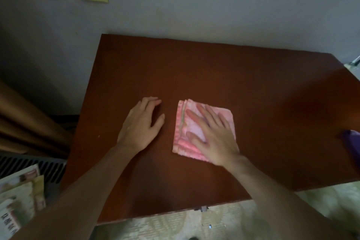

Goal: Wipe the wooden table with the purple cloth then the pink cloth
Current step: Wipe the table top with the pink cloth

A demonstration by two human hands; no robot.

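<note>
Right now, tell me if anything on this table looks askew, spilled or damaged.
Nothing spilled or damaged shows. The folded pink cloth lies slightly skewed to the wooden table edges, flat under the right hand. The left hand rests on bare wood. The purple cloth sits at the right edge, mostly out of frame.

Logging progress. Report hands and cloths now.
Right hand flat on pink cloth. Left hand open on table. Purple cloth at right edge.

Dark printed characters were seen along the edge of the printed packet (13,206) at lower left, but they were too blurred to be read.
</note>
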